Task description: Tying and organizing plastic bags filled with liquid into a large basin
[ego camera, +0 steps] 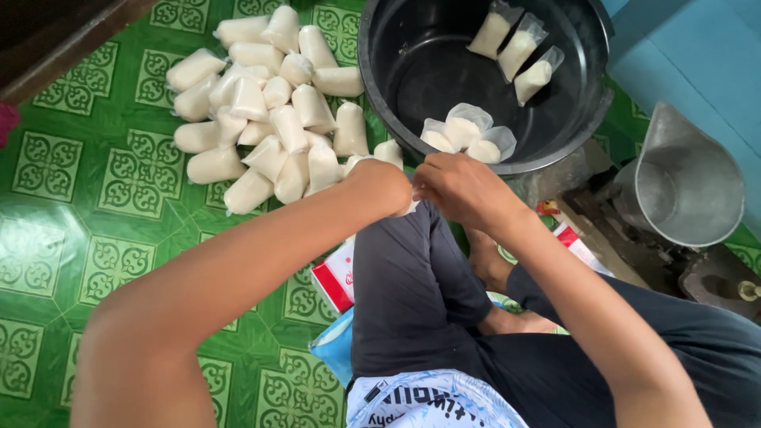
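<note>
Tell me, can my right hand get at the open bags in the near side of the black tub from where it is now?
Probably yes. The right hand sits just outside the black tub's near rim, and the three open bags lie right beyond it with nothing over them. Both hands look busy together, though, so it may need freeing first.

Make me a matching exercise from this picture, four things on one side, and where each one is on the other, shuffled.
Things:
1. pile of tied bags
2. open bags
3. metal jug
4. left hand

Places:
A. far right, beside the black tub
B. on the green patterned floor
C. against the right hand, over the lap
D. leaning inside the black tub

Pairs: 1-B, 2-D, 3-A, 4-C
</note>
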